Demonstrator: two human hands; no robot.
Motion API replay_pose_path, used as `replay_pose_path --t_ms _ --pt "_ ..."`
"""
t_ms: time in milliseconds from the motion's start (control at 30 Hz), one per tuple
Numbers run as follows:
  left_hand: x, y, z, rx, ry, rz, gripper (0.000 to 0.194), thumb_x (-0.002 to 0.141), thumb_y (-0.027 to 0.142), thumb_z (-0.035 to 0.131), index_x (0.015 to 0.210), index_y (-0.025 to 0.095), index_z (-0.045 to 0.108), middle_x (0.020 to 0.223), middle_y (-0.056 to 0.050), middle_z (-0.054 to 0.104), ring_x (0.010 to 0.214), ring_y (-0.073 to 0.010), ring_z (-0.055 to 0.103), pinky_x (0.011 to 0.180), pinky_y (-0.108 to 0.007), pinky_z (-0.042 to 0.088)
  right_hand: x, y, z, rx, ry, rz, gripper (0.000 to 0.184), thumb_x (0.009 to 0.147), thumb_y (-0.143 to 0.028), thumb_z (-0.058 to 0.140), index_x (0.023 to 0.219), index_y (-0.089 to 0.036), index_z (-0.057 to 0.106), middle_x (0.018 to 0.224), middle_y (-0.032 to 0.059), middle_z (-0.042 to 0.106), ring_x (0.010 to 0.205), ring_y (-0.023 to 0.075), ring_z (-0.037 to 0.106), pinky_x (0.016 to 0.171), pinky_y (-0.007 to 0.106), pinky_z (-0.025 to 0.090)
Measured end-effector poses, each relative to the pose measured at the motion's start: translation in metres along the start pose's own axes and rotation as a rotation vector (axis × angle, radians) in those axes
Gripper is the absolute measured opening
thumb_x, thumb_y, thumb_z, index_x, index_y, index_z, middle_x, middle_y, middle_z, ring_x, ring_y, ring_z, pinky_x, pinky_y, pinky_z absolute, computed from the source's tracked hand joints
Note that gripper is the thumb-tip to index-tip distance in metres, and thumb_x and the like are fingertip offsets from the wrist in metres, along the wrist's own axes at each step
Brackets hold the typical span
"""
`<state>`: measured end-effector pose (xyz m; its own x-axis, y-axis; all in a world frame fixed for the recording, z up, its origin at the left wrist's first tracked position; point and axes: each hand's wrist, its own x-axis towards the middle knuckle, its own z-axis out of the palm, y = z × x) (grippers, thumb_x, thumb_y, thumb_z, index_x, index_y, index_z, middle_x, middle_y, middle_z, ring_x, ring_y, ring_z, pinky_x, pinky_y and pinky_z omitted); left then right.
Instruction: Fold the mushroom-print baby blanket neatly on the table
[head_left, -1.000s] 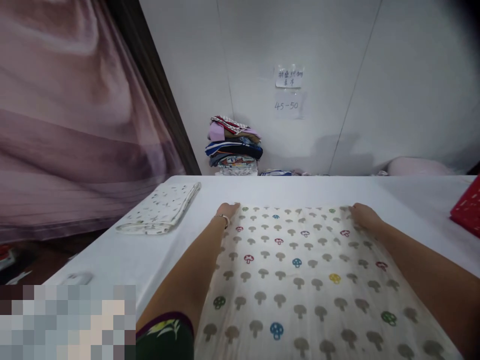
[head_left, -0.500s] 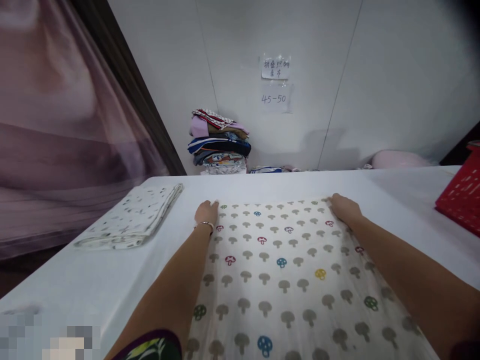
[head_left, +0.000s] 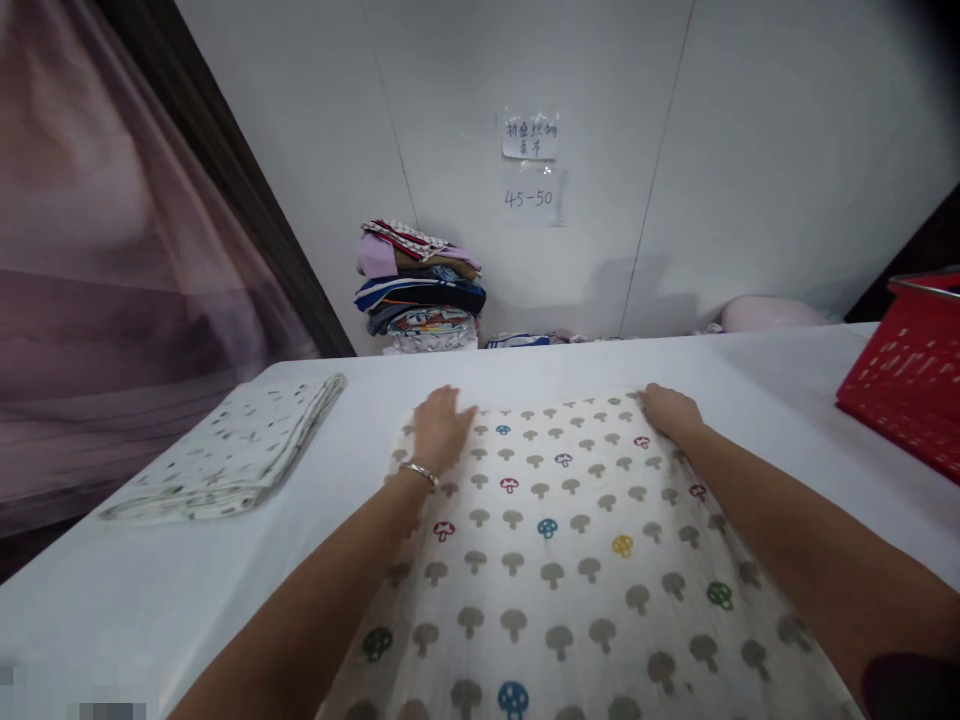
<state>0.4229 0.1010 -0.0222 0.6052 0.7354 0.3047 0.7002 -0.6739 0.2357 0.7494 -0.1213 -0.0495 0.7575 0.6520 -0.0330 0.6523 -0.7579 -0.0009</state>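
Observation:
A white cloth printed with grey and coloured mushrooms (head_left: pixel 562 520) lies spread over the table, running from near its far side toward me. My left hand (head_left: pixel 442 432), with a bracelet on the wrist, rests over the cloth's far edge near the left corner. Its fingers are stretched out, thumb apart, slightly blurred. At the far right corner, my right hand (head_left: pixel 673 411) has its fingers closed on the cloth's edge. To the left lies a folded white cloth with small dark leaf-like marks (head_left: pixel 232 440), apart from both hands.
The white table (head_left: pixel 772 420) reaches a pale wall with two paper notes (head_left: pixel 529 165). A pile of folded fabrics (head_left: pixel 420 285) stands behind the far edge. At right sits a red plastic basket (head_left: pixel 900 375); a pinkish curtain (head_left: pixel 112 300) hangs at left.
My left hand has let go of the far left corner and moved right and inward over the cloth, fingers opening. My right hand keeps its corner. The view has shifted slightly right.

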Motion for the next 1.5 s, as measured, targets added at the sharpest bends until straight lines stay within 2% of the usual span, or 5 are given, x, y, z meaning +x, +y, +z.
replay_pose_path --t_ms 100,467,633,1133,1500 --pt "-0.016 0.035 0.013 -0.004 -0.191 0.341 0.052 0.087 0.05 0.039 0.132 0.024 0.043 0.145 -0.007 0.034 0.137 -0.0256 0.02 0.111 -0.044 0.008 -0.002 0.001 0.001 0.017 0.018 0.029 0.035 0.093 -0.031 0.032 0.107 -0.01 0.056 0.101 0.0197 0.063 0.092 0.0252 0.061 0.075 0.034 0.043" --pt "-0.012 0.026 0.042 0.125 -0.331 0.298 0.066 0.085 0.066 0.019 0.14 0.03 0.028 0.15 -0.002 0.023 0.138 -0.0261 0.016 0.109 -0.053 0.011 -0.003 0.016 -0.009 0.173 0.082 0.086 0.047 0.091 -0.041 0.031 0.122 -0.013 0.053 0.12 0.0147 0.057 0.106 0.0241 0.055 0.085 0.033 0.043" --pt "-0.011 0.029 0.039 0.143 -0.327 0.302 0.066 0.086 0.064 0.021 0.14 0.028 0.029 0.149 -0.003 0.024 0.138 -0.0269 0.016 0.108 -0.053 0.012 -0.065 0.007 -0.005 0.147 0.287 -0.296 0.057 0.089 -0.048 0.033 0.135 -0.015 0.039 0.146 0.0115 0.031 0.135 0.0267 0.021 0.107 0.041 0.022" --pt "-0.009 0.036 0.02 0.039 -0.347 0.186 0.065 0.087 0.059 0.027 0.142 0.023 0.028 0.152 -0.008 0.013 0.139 -0.0271 0.011 0.109 -0.051 0.014 -0.108 0.03 -0.008 0.491 -0.055 -0.131 0.067 0.086 -0.06 0.034 0.137 -0.017 0.039 0.149 0.0095 0.023 0.138 0.0249 0.015 0.111 0.043 0.016" --pt "-0.243 0.035 -0.089 -0.098 -0.388 0.766 0.059 0.087 0.053 0.04 0.14 0.03 0.029 0.15 -0.005 0.021 0.137 -0.0278 0.019 0.109 -0.055 0.02 -0.32 0.128 -0.011 1.139 0.117 0.321 0.035 0.074 -0.041 0.056 0.096 -0.016 0.066 0.095 0.0087 0.068 0.079 0.0181 0.062 0.064 0.027 0.049"
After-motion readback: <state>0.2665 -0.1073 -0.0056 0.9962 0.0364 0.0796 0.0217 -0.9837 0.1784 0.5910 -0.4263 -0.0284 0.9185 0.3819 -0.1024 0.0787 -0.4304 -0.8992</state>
